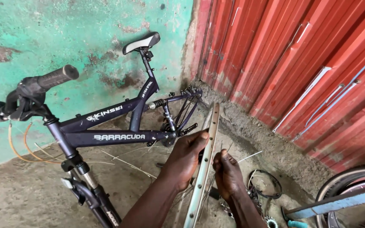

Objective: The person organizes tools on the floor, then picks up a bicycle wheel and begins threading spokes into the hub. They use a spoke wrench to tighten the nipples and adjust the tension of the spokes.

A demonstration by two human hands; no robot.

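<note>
A bare silver wheel rim with spoke holes stands edge-on in front of me. My left hand grips its left side, thumb over the edge. My right hand is at the rim's right side, fingers closed around thin spokes or a small part that I cannot make out. Loose spokes stick out beside the rim. Behind it stands a dark blue bicycle frame without wheels, with a white and black saddle and a black handlebar grip.
A green patchy wall is behind the bicycle, a red corrugated metal wall at the right. Dark rings and small parts lie on the concrete floor. Another wheel and a blue bar sit at the lower right.
</note>
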